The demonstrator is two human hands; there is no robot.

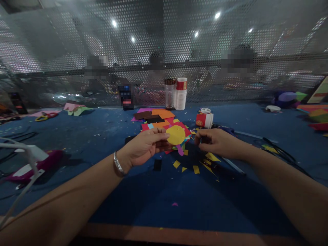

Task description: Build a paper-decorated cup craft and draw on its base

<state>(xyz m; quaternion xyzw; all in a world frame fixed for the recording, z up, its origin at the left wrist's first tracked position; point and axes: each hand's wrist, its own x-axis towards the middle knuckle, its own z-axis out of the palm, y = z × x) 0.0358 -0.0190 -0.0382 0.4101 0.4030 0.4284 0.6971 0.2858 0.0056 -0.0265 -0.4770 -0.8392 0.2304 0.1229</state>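
Observation:
Between the thumb and fingers of my left hand (148, 143) is a round yellow paper piece (175, 135), held above the blue table. A purple paper strip (180, 150) shows just below the yellow piece. My right hand (214, 141) is to the right of it, its fingers bent and curled toward the thumb; whether anything is between the fingertips is too dark to make out. Yellow paper scraps (196, 169) lie on the table below the hands. Behind my left hand is a pile of coloured paper (164, 114).
A clear jar (169, 95) and stacked paper cups (180, 99) stand at the back. A red and white cup (204, 120) lies behind my right hand. Scissors (46, 117) and a magenta glue gun (38, 169) are at left. Cables cross both sides.

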